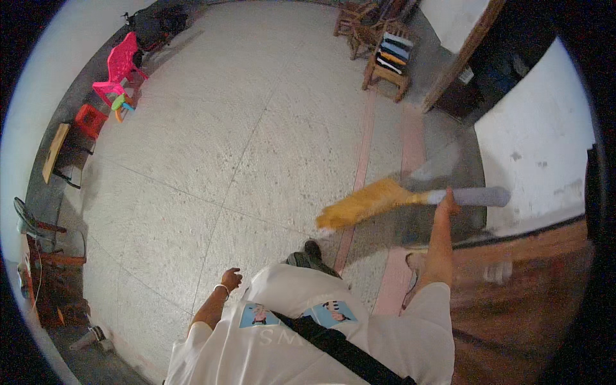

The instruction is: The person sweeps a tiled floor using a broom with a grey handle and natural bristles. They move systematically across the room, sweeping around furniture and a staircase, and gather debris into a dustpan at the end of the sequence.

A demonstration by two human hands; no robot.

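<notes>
My right hand [448, 204] is closed round the pale grey-purple handle of a broom [369, 200]. The broom lies nearly level across my front right, above the floor. Its yellow, straw-like head points left and the handle end points right toward the white wall. Motion smears its outline a little. My left hand [231, 278], with a white band at the wrist, hangs low beside my body. Its fingers are apart and nothing is in them. A dark shoe [312, 249] shows below the broom's tip.
Folded clothes [393, 52] lie on a wooden chair [385, 78] at the far right, near a doorway. Brown wooden furniture [513, 295] stands close on my right. Along the left wall are a pink chair [120, 64], a red stool [90, 120] and a fan [25, 215].
</notes>
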